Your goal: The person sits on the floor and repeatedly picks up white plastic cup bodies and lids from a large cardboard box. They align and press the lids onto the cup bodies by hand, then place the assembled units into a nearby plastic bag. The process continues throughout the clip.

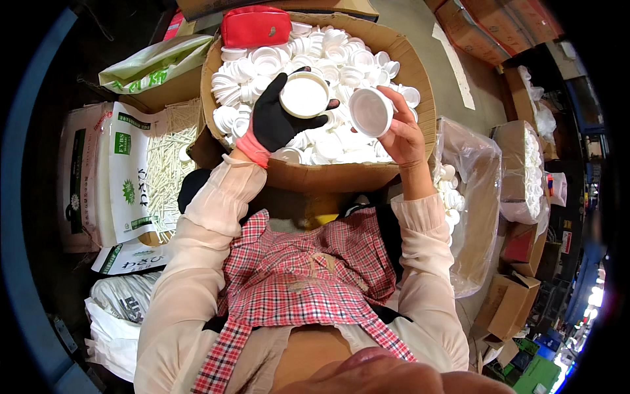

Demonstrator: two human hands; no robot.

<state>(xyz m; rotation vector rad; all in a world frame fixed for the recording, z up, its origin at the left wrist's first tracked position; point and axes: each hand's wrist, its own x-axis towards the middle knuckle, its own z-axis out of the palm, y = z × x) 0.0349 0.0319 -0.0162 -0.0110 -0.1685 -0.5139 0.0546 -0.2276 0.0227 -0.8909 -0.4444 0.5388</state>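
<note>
My left hand [275, 121], in a black glove with a pink cuff, holds a round white plastic lid [304, 94], its flat face turned up. In my bare right hand [405, 131] is a white plastic cup [371, 112], tilted and gripped at its right side between thumb and fingers. The two pieces are apart, with a small gap between them. Both hands are above a large cardboard box [328, 176] heaped with loose white plastic lids and cup-like pieces [335, 141].
A red pouch [256, 27] rests on the box's far left edge. To the left, an opened sack holds thin pale sticks [172, 164]. On the right stand a plastic-lined box [476, 203] with white pieces and another filled carton [518, 164]. A green-printed bag [154, 65] lies at far left.
</note>
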